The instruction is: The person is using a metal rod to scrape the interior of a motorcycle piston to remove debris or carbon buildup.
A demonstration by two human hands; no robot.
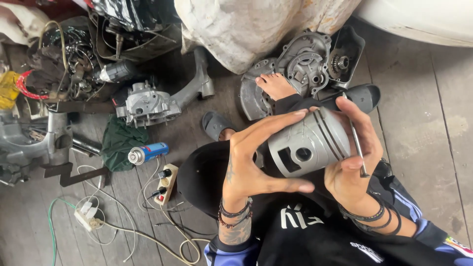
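Left hand (251, 165) grips the grey metal piston (308, 143), a ribbed cylinder w/ a round pin hole in its side; thumb runs under it, fingers stretch over the top. Right hand (352, 162) cups the piston's ringed end from the other side and also pinches 1 thin metal rod tool (358, 148) btwn fingers and palm. So both hands are closed around the same part, held up over the person's lap, above black trousers w/ white lettering.

Counts on the wooden plank floor (419, 123): 1 piston, 1 rod. 2 grey slippers, 1 near the bare foot (273, 84), 1 dark one (362, 96) further right. 1 spray can (148, 153), blue body w/ a red band and silver top, lying on its side left of the knee, beside a green rag (118, 143). 1 cream power strip (165, 183) w/ 2 black plugs in it, just below the can. 1 white adapter (84, 216) lower left, w/ white and green cords looping round it. 1 grey engine crankcase (148, 104) upper left; 2 more cast engine covers (303, 61) upper centre, by the foot. Dark beaded bracelets sit on both wrists.
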